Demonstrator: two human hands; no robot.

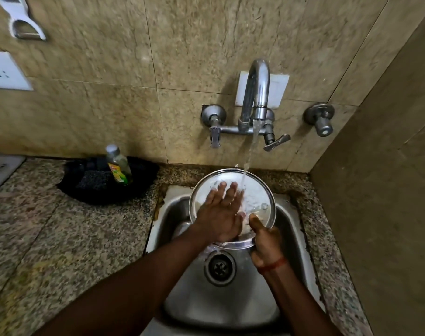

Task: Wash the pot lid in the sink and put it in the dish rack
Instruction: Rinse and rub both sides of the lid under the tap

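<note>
A round steel pot lid (257, 190) is held tilted over the steel sink (289, 229), under the running water from the tap (257, 93). My right hand (264, 241) grips the lid's near right rim, thumb on its face. My left hand (221, 212) lies flat on the lid's face with the fingers spread, wet from the stream. The water lands just right of my left fingertips. The sink drain (220, 266) shows below the lid.
A black tray (85, 190) on the speckled stone counter (49, 238) left of the sink holds a dish soap bottle (118, 166) and a dark scrub pad (92, 180). Tiled walls stand behind and close on the right. A wall socket (5, 71) sits at far left.
</note>
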